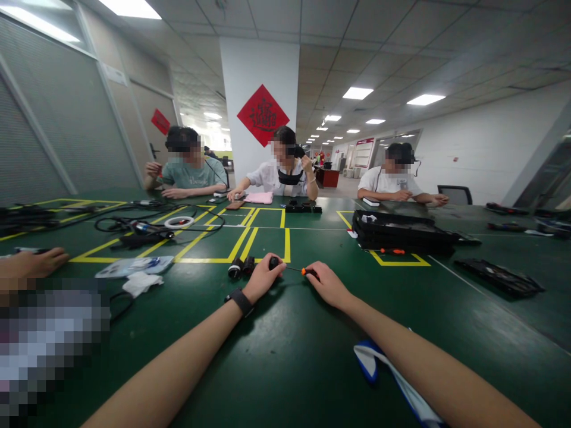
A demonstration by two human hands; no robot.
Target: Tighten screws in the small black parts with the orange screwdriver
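My left hand (pixel 264 278), with a dark band at the wrist, is closed around a small black round part (pixel 273 262). Its exact kind is too small to make out. In my right hand (pixel 328 283) is a screwdriver (pixel 305 271) with an orange and black handle. The thin shaft points left toward the black part; whether the tip touches it I cannot tell. Just left of my left hand, two more black cylindrical parts (pixel 241 268) stand on the green table (pixel 285 356).
A stack of black trays (pixel 401 229) sits at the right, an orange screwdriver (pixel 392 251) before it. Black cables (pixel 134 226) and a plastic packet (pixel 134 266) lie left. Three people sit opposite; another person's hand (pixel 40 264) is at far left. Blue-white cloth (pixel 368 359) lies beneath my right forearm.
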